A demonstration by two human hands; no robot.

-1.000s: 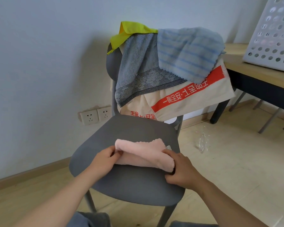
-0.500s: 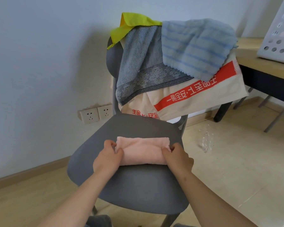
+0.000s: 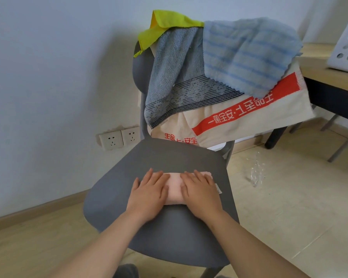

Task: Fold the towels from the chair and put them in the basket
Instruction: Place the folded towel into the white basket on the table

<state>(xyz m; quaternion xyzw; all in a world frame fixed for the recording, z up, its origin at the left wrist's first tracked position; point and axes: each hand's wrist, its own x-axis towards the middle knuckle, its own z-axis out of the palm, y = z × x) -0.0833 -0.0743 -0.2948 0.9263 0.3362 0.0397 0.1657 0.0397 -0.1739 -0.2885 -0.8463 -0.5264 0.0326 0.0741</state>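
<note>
Folded pink towel (image 3: pixel 175 186) lies on the chair (image 3: pixel 169 155) seat, under both palms: left hand (image 3: pixel 149 192) and right hand (image 3: pixel 201 190) press it flat, fingers straight, apparently gripping nothing.

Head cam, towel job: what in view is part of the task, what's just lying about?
Job: left hand, right hand, both flat on the folded pink towel; grey chair; draped grey towel, blue striped towel, yellow cloth, cream towel; white perforated basket.
Lying about: wall sockets, desk, clear plastic scrap on floor.
</note>
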